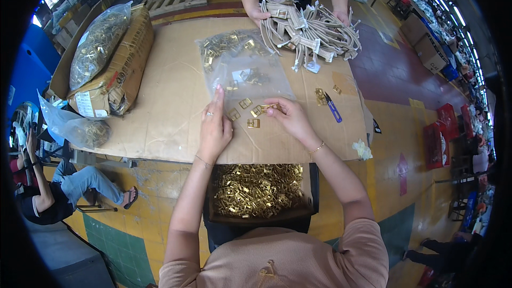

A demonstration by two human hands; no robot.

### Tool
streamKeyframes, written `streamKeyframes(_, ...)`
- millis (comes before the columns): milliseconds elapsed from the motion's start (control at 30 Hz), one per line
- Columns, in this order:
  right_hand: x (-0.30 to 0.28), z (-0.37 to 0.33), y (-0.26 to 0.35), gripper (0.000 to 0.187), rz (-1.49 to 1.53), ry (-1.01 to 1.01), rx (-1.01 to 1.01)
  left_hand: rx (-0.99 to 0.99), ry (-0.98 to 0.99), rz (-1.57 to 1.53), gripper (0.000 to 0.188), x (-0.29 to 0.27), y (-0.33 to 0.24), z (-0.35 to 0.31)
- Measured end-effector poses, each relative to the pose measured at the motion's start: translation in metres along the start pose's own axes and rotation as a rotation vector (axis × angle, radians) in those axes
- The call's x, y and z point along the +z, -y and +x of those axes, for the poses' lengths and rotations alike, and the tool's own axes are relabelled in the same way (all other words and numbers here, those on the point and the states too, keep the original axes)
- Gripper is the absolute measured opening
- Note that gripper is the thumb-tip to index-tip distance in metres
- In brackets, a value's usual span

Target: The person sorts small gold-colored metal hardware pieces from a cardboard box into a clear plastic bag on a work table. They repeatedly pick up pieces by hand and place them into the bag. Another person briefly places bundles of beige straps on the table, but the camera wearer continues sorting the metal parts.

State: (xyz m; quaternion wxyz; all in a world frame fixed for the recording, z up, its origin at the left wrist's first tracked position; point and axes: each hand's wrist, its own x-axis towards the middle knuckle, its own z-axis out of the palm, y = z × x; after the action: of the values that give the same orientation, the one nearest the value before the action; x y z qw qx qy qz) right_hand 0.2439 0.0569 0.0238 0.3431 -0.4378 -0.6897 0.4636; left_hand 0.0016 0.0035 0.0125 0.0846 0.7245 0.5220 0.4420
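Note:
My right hand (290, 120) pinches gold buckles (270, 108) over the cardboard-covered table; the fingers partly hide how many. My left hand (216, 130) holds nothing that I can see, its index finger stretched out to the near edge of a clear plastic bag (277, 77). Gold buckles lie inside that bag, mostly toward its far end. Between my hands are loose buckles, one square buckle (253, 123) nearest me and another buckle (245, 103) farther off. Below the table's edge, at my lap, a box (306, 181) holds a heap of gold buckles (256, 189).
Thread snips (334, 110) with a blue handle lie at right beside a few buckles (320, 96). Across the table, a co-worker's hands (260, 16) hold a bundle of beige straps (314, 32). At left stand a carton (136, 48) with a bag of buckles (98, 48), and a smaller bag (88, 130).

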Motion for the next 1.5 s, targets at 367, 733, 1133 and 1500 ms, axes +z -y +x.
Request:
streamKeyframes(367, 0.004, 0.007, 0.005, 0.024, -0.1, -0.001, 0.007, 0.029, -0.028, 0.035, 0.08, 0.0, 0.0, 0.001)
streamKeyframes(733, 0.016, -0.003, 0.012, 0.042, -0.504, 0.006, -0.41, 0.05, -0.043, 0.056, 0.08, 0.001, 0.001, 0.002)
streamKeyframes(1133, 0.032, -0.035, 0.007, 0.043, -0.732, 0.0, -0.52, 0.051, -0.044, 0.043, 0.079, 0.001, 0.001, 0.001)
streamKeyframes(1500, 0.032, -0.039, 0.011, 0.039, -0.748, -0.029, -0.537, 0.06, -0.046, 0.06, 0.08, 0.001, 0.002, 0.001)
